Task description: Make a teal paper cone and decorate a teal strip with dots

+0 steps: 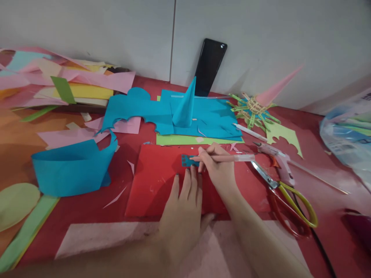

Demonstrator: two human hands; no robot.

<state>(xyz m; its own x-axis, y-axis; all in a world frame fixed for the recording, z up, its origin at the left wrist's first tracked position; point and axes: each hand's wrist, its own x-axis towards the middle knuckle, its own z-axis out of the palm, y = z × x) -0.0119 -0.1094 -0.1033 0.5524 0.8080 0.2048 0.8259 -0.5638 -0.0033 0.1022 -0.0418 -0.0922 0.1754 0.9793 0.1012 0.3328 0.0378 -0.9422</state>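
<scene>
My right hand [216, 164] grips a pink pen [223, 158] with a pale, clear end. Its tip is over a small blue paper strip [187, 161] that bears dark reddish marks on its left part. My left hand [185, 197] lies flat with fingers stretched out, the fingertips at the lower edge of the strip. Under both hands is a red sheet [147, 185]. Behind it stands a blue paper cone [186, 108] on blue sheets [220, 116]. The strip's right end is hidden by my right hand.
Scissors [272, 183] and a pink glue gun [278, 158] lie at right. A curved blue paper piece [66, 168] stands at left, near stacked coloured paper [87, 87]. A phone [211, 65] leans on the wall; a pink cone [279, 87] tops a decorated piece. Plastic bag [348, 131] far right.
</scene>
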